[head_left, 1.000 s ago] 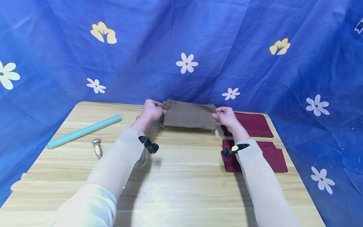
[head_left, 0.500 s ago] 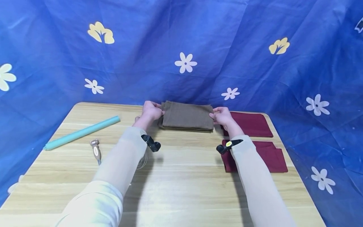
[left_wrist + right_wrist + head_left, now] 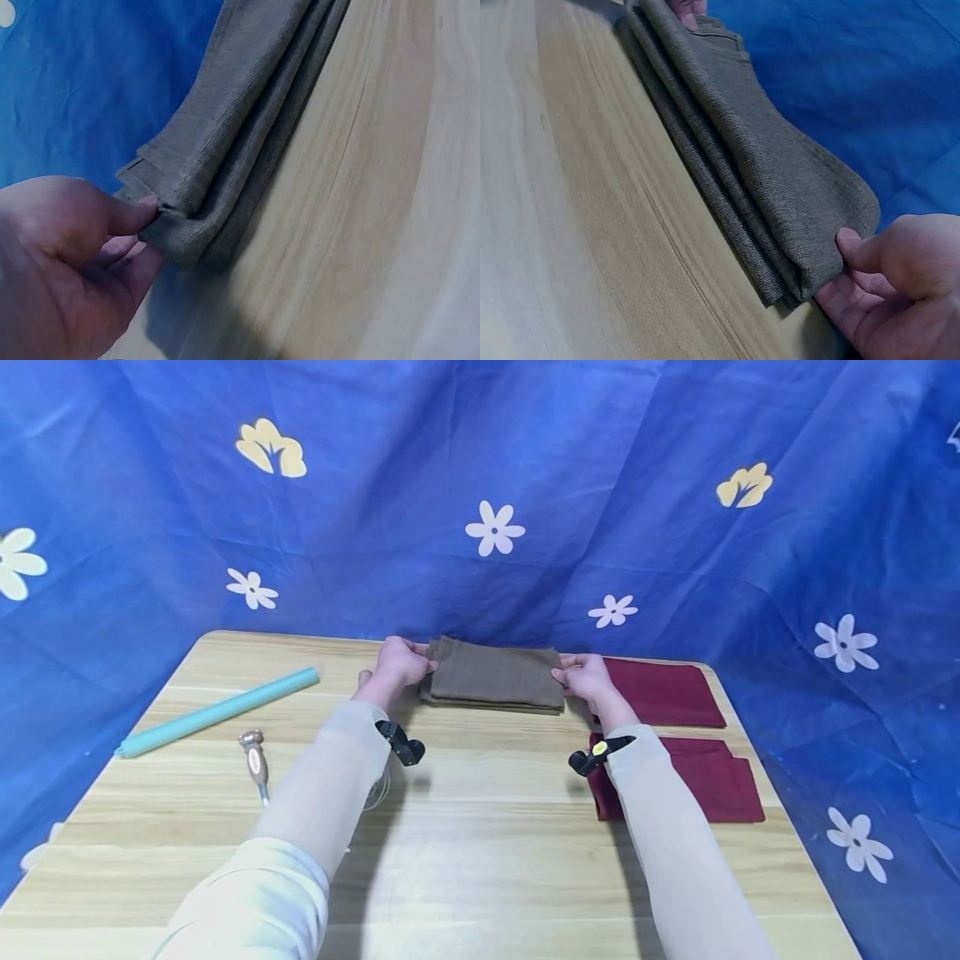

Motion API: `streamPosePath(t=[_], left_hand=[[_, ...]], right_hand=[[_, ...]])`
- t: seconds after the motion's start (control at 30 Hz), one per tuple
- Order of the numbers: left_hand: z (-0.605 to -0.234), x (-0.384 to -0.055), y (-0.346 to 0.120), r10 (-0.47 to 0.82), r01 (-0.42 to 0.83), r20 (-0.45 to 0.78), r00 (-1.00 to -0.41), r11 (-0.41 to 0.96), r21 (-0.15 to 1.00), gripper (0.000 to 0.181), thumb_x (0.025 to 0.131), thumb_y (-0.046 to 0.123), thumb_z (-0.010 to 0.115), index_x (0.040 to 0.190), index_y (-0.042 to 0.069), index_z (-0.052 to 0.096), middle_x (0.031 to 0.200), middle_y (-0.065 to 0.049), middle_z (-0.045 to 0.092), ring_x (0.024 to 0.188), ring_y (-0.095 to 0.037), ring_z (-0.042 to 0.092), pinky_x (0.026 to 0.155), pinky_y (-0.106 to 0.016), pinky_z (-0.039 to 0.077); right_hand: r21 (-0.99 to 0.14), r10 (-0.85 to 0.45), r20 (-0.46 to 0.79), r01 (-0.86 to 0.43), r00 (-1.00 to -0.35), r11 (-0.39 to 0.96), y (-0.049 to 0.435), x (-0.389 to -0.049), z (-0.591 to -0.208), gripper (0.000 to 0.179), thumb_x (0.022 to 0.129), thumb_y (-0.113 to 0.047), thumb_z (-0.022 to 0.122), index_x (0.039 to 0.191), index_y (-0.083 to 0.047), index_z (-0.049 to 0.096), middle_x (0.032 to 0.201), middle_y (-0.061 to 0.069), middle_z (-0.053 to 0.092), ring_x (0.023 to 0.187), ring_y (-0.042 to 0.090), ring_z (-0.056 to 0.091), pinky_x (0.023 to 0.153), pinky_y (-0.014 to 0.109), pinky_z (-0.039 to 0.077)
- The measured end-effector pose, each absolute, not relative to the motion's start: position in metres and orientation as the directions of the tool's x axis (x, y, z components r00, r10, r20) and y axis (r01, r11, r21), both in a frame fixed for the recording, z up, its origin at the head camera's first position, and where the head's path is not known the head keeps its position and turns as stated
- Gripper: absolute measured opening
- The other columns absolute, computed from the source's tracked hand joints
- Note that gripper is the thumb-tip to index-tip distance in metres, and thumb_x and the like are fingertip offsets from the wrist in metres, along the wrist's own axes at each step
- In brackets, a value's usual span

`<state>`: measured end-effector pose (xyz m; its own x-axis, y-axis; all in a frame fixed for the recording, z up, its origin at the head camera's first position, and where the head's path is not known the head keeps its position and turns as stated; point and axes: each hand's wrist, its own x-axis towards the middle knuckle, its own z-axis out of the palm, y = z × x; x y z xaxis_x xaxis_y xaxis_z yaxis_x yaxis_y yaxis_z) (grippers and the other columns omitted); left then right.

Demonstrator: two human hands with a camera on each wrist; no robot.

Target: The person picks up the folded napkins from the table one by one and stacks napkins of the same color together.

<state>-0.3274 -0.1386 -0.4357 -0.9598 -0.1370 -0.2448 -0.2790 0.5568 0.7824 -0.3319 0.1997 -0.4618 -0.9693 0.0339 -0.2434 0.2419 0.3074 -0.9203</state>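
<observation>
The left hand (image 3: 400, 662) and the right hand (image 3: 587, 677) pinched the two opposite ends of the folded brown cloth (image 3: 497, 677), which was between both grips. To the right of the right grip lay a dark red cloth (image 3: 666, 695).

The left sleeve (image 3: 318, 797) hides part of a cord (image 3: 381, 790) and of a tool (image 3: 256, 768), whose label (image 3: 256, 761) is too small to read. The right sleeve (image 3: 667, 827) covers part of the nearer red cloth (image 3: 716, 781). The left wrist view cuts off the brown cloth (image 3: 240, 105), the right one the left hand (image 3: 689, 10).
</observation>
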Motion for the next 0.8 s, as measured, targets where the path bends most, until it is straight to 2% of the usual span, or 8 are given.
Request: streamPosePath(t=[0.1, 0.2, 0.37, 0.43, 0.6, 0.67, 0.8], left_hand=[[-0.4347, -0.3265, -0.1398, -0.136, -0.277, -0.247, -0.959, 0.626, 0.729, 0.046, 0.095, 0.026, 0.081, 0.136, 0.008, 0.071, 0.146, -0.01, 0.063, 0.141, -0.034, 0.051, 0.121, -0.071, 0.004], [-0.4347, -0.3276, -0.1397, -0.118, -0.264, -0.248, -0.962, 0.646, 0.716, 0.044, 0.096, 0.027, 0.08, 0.133, 0.005, 0.07, 0.147, -0.011, 0.062, 0.14, -0.034, 0.05, 0.123, -0.069, 0.007], [-0.4341, -0.3301, -0.1376, -0.086, -0.24, -0.239, -0.967, 0.618, 0.749, 0.036, 0.096, 0.019, 0.079, 0.123, -0.002, 0.068, 0.147, -0.012, 0.062, 0.14, -0.034, 0.051, 0.126, -0.057, 0.016], [-0.4332, -0.3304, -0.1375, -0.092, -0.239, -0.233, -0.968, 0.615, 0.752, 0.036, 0.095, 0.019, 0.081, 0.122, -0.001, 0.069, 0.145, -0.012, 0.063, 0.139, -0.033, 0.052, 0.125, -0.059, 0.014], [-0.4306, -0.3286, -0.14, -0.119, -0.263, -0.243, -0.963, 0.63, 0.731, 0.037, 0.093, 0.026, 0.085, 0.12, 0.005, 0.073, 0.14, -0.008, 0.068, 0.135, -0.033, 0.056, 0.122, -0.072, 0.005], [-0.431, -0.3268, -0.141, -0.128, -0.267, -0.242, -0.962, 0.639, 0.722, 0.039, 0.092, 0.029, 0.086, 0.122, 0.007, 0.074, 0.139, -0.007, 0.069, 0.134, -0.033, 0.057, 0.121, -0.072, 0.007], [-0.4313, -0.3263, -0.141, -0.138, -0.26, -0.226, -0.964, 0.656, 0.708, 0.036, 0.091, 0.03, 0.087, 0.118, 0.01, 0.076, 0.137, -0.005, 0.07, 0.132, -0.032, 0.058, 0.119, -0.07, 0.015]], right_hand=[[-0.923, 0.045, -0.241, 0.243, -0.97, 0.297, 0.201, -0.3312, -0.4624, 0.038, 0.102, -0.005, 0.07, 0.134, 0.012, 0.059, 0.127, 0.019, 0.061, 0.089, 0.015, 0.067, 0.076, 0.03, 0.061], [-0.926, 0.051, -0.236, 0.24, -0.971, 0.292, 0.2023, -0.3314, -0.4625, 0.038, 0.102, -0.004, 0.071, 0.134, 0.012, 0.06, 0.135, 0.021, 0.06, 0.091, 0.015, 0.067, 0.076, 0.03, 0.061], [-0.93, 0.056, -0.231, 0.237, -0.971, 0.282, 0.2028, -0.3319, -0.4618, 0.036, 0.101, -0.003, 0.071, 0.131, 0.013, 0.06, 0.137, 0.021, 0.06, 0.09, 0.014, 0.067, 0.075, 0.029, 0.062], [-0.929, 0.053, -0.224, 0.229, -0.973, 0.289, 0.2024, -0.3315, -0.4609, 0.035, 0.101, -0.003, 0.072, 0.13, 0.013, 0.061, 0.133, 0.021, 0.061, 0.088, 0.014, 0.067, 0.075, 0.029, 0.062], [-0.928, 0.048, -0.196, 0.201, -0.979, 0.315, 0.2027, -0.3283, -0.4557, 0.033, 0.099, -0.001, 0.073, 0.127, 0.013, 0.064, 0.117, 0.021, 0.068, 0.084, 0.016, 0.067, 0.074, 0.031, 0.063], [-0.927, 0.049, -0.187, 0.193, -0.981, 0.321, 0.2025, -0.3277, -0.456, 0.031, 0.098, 0.0, 0.073, 0.125, 0.014, 0.065, 0.108, 0.02, 0.07, 0.08, 0.015, 0.067, 0.072, 0.031, 0.063], [-0.924, 0.054, -0.183, 0.19, -0.982, 0.333, 0.202, -0.3273, -0.4573, 0.031, 0.097, 0.001, 0.074, 0.123, 0.015, 0.065, 0.103, 0.017, 0.071, 0.076, 0.012, 0.067, 0.071, 0.03, 0.063]])
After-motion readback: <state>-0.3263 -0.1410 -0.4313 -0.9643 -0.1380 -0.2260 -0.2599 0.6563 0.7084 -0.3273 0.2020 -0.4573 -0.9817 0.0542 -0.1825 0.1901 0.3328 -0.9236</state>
